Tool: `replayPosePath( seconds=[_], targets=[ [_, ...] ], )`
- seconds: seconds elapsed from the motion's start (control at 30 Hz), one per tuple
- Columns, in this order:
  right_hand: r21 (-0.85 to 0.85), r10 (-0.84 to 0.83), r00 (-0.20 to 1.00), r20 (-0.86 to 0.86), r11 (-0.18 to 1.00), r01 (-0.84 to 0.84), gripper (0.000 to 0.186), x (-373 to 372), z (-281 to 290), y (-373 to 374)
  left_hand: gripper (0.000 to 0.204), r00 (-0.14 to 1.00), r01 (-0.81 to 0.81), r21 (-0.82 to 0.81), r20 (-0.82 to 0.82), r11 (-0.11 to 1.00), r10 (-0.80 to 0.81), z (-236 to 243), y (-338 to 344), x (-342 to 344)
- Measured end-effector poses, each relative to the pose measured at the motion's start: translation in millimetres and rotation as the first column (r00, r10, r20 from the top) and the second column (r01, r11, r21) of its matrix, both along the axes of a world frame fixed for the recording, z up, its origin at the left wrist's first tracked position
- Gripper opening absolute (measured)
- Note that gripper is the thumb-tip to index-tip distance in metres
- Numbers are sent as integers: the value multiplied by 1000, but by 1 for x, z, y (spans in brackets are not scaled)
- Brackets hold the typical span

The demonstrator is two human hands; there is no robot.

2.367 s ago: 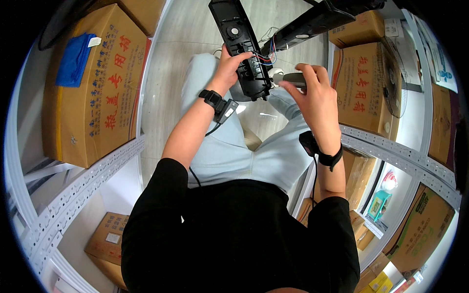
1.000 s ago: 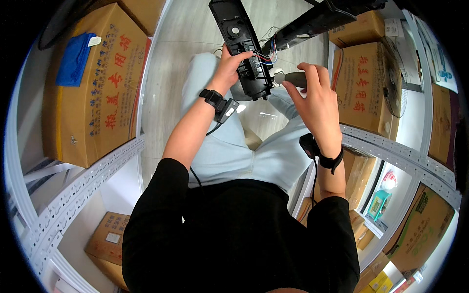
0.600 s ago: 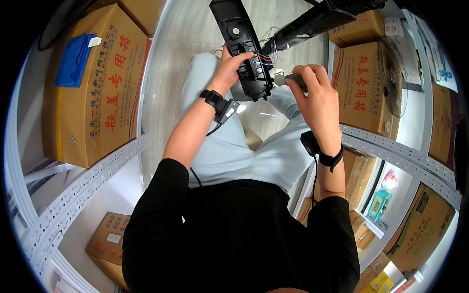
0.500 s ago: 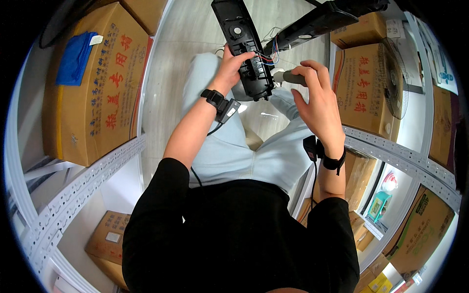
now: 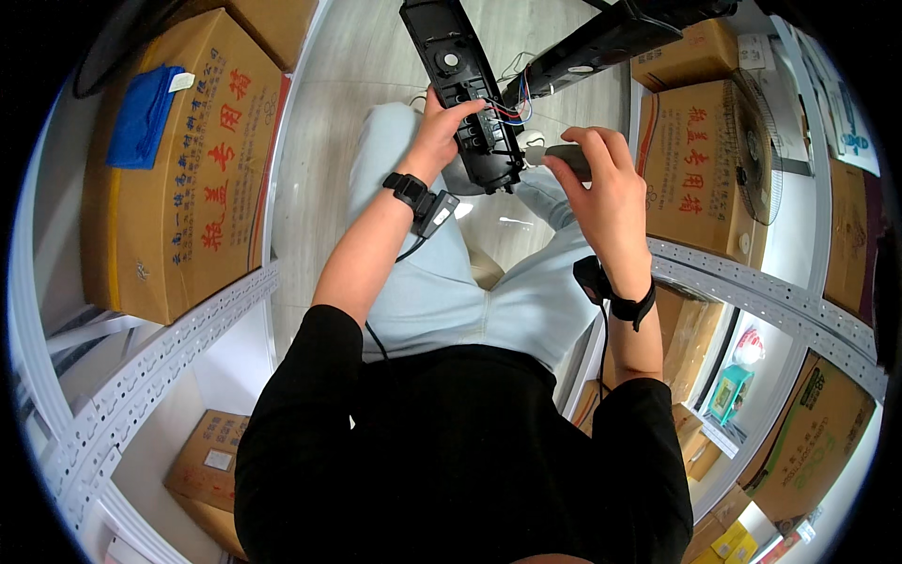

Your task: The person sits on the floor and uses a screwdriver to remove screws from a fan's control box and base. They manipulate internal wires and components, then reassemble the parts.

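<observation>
My left hand (image 5: 440, 127) grips a long black plastic housing (image 5: 458, 80) with small parts inside and a thin bundle of coloured wires (image 5: 520, 109) running out toward a second long black part (image 5: 587, 52) at the upper right. In my right hand (image 5: 601, 183) is a dark grey tool handle (image 5: 568, 160), held between thumb and fingers, its lighter end pointing at the housing's lower right side; whether that end touches it I cannot tell. Both pieces are above my legs in light jeans (image 5: 423, 273).
Metal shelving (image 5: 799, 320) flanks me on both sides with cardboard boxes (image 5: 183, 235). A blue cloth (image 5: 141, 113) lies on the left box. A fan grille (image 5: 761, 141) stands by the right box. Light floor tiles (image 5: 348, 56) show beneath.
My right fingers and thumb have shifted around the grey tool: the thumb moved away half a second ago and is now back on the handle. My left hand and the housing stay nearly still.
</observation>
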State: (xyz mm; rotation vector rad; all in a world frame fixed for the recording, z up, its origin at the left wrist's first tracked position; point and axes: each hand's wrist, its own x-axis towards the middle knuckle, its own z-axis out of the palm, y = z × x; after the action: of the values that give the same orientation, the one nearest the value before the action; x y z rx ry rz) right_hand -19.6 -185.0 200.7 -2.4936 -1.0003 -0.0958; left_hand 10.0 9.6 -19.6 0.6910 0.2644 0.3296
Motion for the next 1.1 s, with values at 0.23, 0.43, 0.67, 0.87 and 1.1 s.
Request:
replayPosePath(
  seconds=[0.23, 0.43, 0.67, 0.87, 1.1],
  targets=[
    [145, 56, 997, 49, 988, -62, 35, 0, 9, -7, 54, 1000, -5, 5, -30, 1000, 6, 10, 0, -5],
    [311, -96, 995, 26, 947, 83, 36, 11, 12, -20, 63, 998, 48, 0, -28, 999, -48, 10, 0, -5],
    [629, -109, 977, -186, 751, 203, 41, 28, -7, -17, 107, 998, 27, 70, 52, 997, -31, 25, -5, -13],
    [657, -122, 980, -160, 727, 197, 43, 39, -13, -8, 98, 989, 4, 214, 147, 977, -36, 26, -3, -10],
    [619, -180, 974, -136, 752, 225, 43, 45, -19, -8, 41, 993, 67, 237, 75, 969, -87, 26, -7, -11]
  ],
)
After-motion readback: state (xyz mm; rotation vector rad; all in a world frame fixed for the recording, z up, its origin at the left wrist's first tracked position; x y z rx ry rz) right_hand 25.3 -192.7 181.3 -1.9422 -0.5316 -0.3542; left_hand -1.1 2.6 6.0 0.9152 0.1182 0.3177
